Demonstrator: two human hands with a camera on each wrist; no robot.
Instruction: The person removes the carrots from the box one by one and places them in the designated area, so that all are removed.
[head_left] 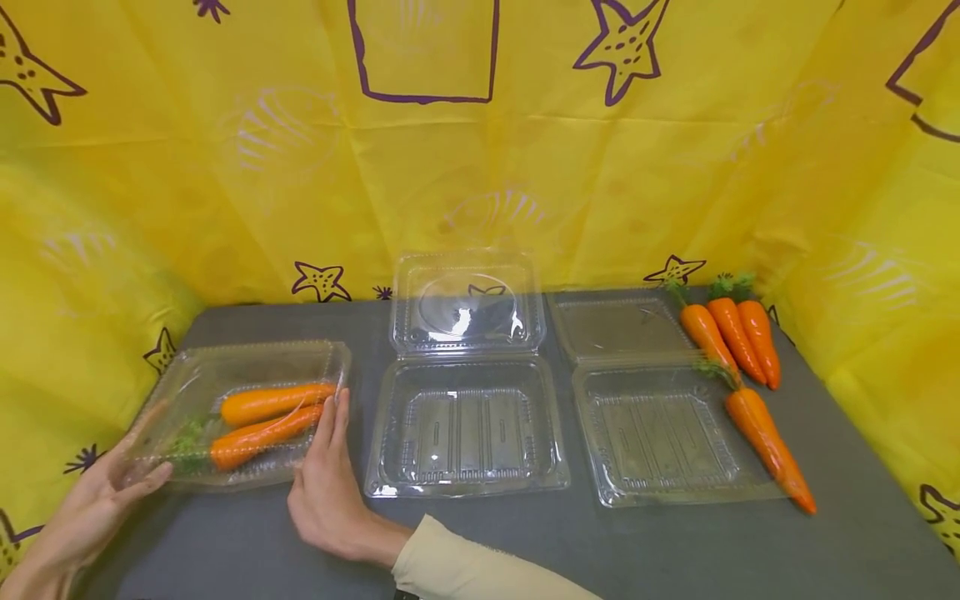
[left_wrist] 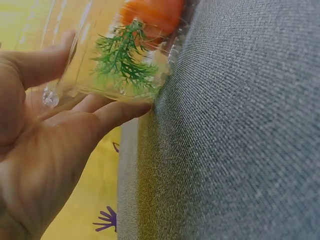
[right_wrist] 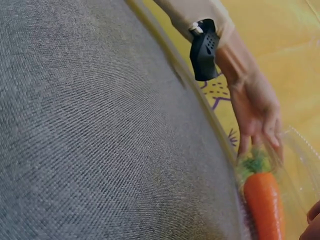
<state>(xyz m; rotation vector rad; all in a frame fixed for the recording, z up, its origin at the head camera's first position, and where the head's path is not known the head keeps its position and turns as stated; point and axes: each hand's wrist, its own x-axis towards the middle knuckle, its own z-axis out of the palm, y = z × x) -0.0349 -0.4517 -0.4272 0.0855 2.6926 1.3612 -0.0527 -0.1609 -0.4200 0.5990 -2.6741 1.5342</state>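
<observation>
A closed clear plastic clamshell container (head_left: pixel 247 367) sits at the left of the table with two orange carrots (head_left: pixel 262 433) inside. Their green tops (left_wrist: pixel 125 60) point toward its left end. My left hand (head_left: pixel 93 508) grips that end, thumb at the front and fingers round the far side; in the left wrist view a fingertip reaches under the bottom edge. Along the right side of the container, my right hand (head_left: pixel 330 492) presses with fairly straight fingers. Part of its thumb side is hidden in the head view.
Two open clear clamshells, one in the middle (head_left: pixel 468 492) and one to its right (head_left: pixel 615 492), stand on the grey table (head_left: pixel 480 550). One carrot (head_left: pixel 768 446) lies over the right clamshell's edge; three more carrots (head_left: pixel 735 333) lie behind it. A yellow patterned cloth (head_left: pixel 480 167) surrounds the table.
</observation>
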